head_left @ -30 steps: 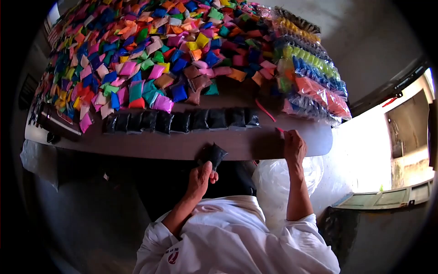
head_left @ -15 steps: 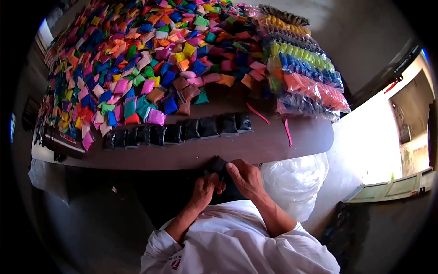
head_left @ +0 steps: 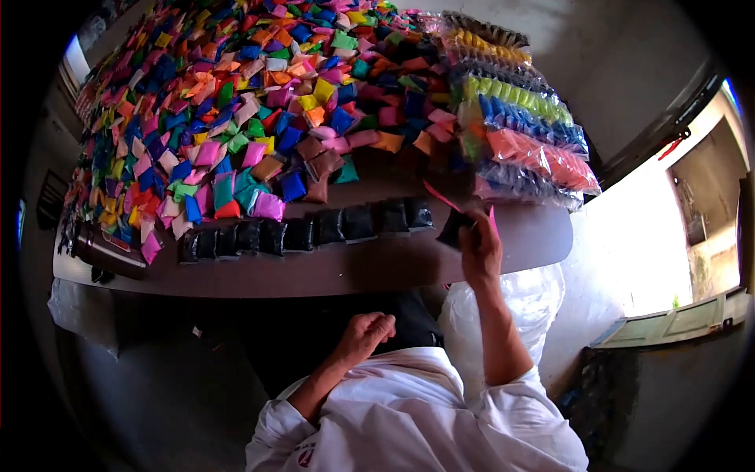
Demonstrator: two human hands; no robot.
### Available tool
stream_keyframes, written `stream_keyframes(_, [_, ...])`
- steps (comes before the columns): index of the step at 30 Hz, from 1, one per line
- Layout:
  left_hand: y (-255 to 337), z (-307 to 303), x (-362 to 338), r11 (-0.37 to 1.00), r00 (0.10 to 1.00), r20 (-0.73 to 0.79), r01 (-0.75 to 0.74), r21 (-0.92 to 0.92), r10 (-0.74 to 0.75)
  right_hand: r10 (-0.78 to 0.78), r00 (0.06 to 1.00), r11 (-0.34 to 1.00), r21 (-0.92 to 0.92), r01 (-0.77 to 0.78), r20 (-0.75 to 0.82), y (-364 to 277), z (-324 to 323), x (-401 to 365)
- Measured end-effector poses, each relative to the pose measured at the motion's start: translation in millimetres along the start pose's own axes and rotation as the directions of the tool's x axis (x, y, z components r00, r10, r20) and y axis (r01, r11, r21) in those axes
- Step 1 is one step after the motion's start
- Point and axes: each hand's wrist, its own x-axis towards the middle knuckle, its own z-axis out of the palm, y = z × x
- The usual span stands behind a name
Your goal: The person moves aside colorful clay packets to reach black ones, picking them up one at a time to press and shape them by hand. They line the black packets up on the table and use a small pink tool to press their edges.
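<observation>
A heap of coloured packets (head_left: 236,110) covers the far left and middle of a dark table (head_left: 370,271), with a row of black packets (head_left: 307,234) lined up along its near side. Below the table edge, the left hand (head_left: 366,334) is curled into a loose fist, holding nothing visible. Just past the row's right end, the right hand (head_left: 480,252) pinches a black packet (head_left: 454,228) above the tabletop, beside a pink strip (head_left: 494,223). Clear bundles of sorted packets (head_left: 527,134) are stacked at the far right.
</observation>
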Motion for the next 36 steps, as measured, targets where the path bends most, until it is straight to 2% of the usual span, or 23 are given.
stream_keyframes(1, [-9.8,-2.2,-0.7,1.000,1.000,0.000,-0.005,-0.004,0.005,-0.030,0.999,0.980,-0.200,0.027,-0.013,2.9,-7.9,13.8])
stream_keyframes(2, [-21.5,-4.5,-0.8,0.999,0.997,-0.066,0.044,0.009,-0.044,-0.036,0.999,0.978,-0.205,0.033,-0.011,8.5,-12.3,24.7])
stream_keyframes(4, [-27.2,-8.0,-0.3,0.994,0.977,-0.182,0.112,-0.001,-0.110,0.000,0.988,0.956,-0.289,0.045,0.153,19.9,-14.2,41.0])
stream_keyframes(8, [-41.4,-15.0,0.6,0.992,0.963,-0.237,0.126,-0.007,-0.124,-0.082,0.970,0.932,-0.326,0.157,0.230,32.2,-1.7,55.1])
stream_keyframes(11, [-48.1,-20.0,-2.1,0.989,0.959,-0.241,0.148,-0.020,-0.148,-0.065,0.974,0.941,-0.312,0.132,0.217,34.8,9.3,55.7])
stream_keyframes(13, [-50.9,-22.7,-2.4,0.980,0.949,-0.245,0.199,-0.019,-0.198,0.053,0.978,0.952,-0.306,0.011,0.200,25.0,12.0,55.4])
stream_keyframes(14, [-54.6,-23.7,-2.3,0.980,0.949,-0.245,0.199,-0.020,-0.198,0.053,0.978,0.952,-0.307,0.011,0.200,25.0,13.0,54.6])
stream_keyframes(17, [-62.4,-26.2,-3.6,0.969,0.925,-0.291,0.242,-0.039,-0.243,0.019,0.988,0.935,-0.353,0.038,0.155,27.0,15.0,52.6])
stream_keyframes(19, [-60.9,-28.2,-4.8,0.970,0.924,-0.298,0.239,-0.037,-0.239,-0.120,0.988,0.854,-0.497,0.151,0.094,28.1,17.7,51.4])
stream_keyframes(23, [-57.1,-33.4,-9.0,0.946,0.881,-0.351,0.323,-0.044,-0.317,-0.239,0.969,0.842,-0.482,0.240,0.065,10.2,22.9,44.3])
stream_keyframes(24, [-56.8,-34.9,-10.8,0.955,0.887,-0.358,0.289,-0.061,-0.292,-0.294,0.953,0.838,-0.461,0.291,0.068,12.6,25.3,43.8])
stream_keyframes(25, [-55.3,-37.8,-12.7,0.964,0.893,-0.365,0.256,-0.073,-0.265,-0.348,0.932,0.772,-0.533,0.347,0.103,13.1,28.0,44.1])
stream_keyframes(27, [-56.0,-45.1,-18.5,0.979,0.896,-0.395,0.200,-0.047,-0.202,-0.284,0.933,0.744,-0.563,0.361,0.222,-13.3,36.2,38.3])
stream_keyframes(28, [-60.8,-51.2,-20.9,0.989,0.899,-0.412,0.144,-0.042,-0.149,-0.307,0.912,0.725,-0.553,0.409,0.272,-11.7,43.3,37.7])
stream_keyframes(32, [-60.3,-76.1,-49.1,0.992,0.817,-0.572,0.122,0.043,-0.076,-0.313,0.879,0.665,-0.578,0.473,0.360,-6.9,65.0,29.3])
stream_keyframes(33, [-69.2,-84.8,-57.8,0.989,0.791,-0.603,0.150,0.022,-0.107,-0.321,0.875,0.664,-0.572,0.481,0.363,-5.4,69.8,28.3])
stream_keyframes(35, [-68.1,-97.7,-74.2,0.984,0.804,-0.585,0.001,-0.179,-0.108,-0.317,0.879,0.668,-0.574,0.473,0.357,-2.5,74.2,25.3])
stream_keyframes(36, [-49.4,-98.6,-80.7,0.974,0.806,-0.572,0.022,-0.225,-0.150,-0.314,0.882,0.665,-0.581,0.469,0.352,-7.0,75.8,23.0])
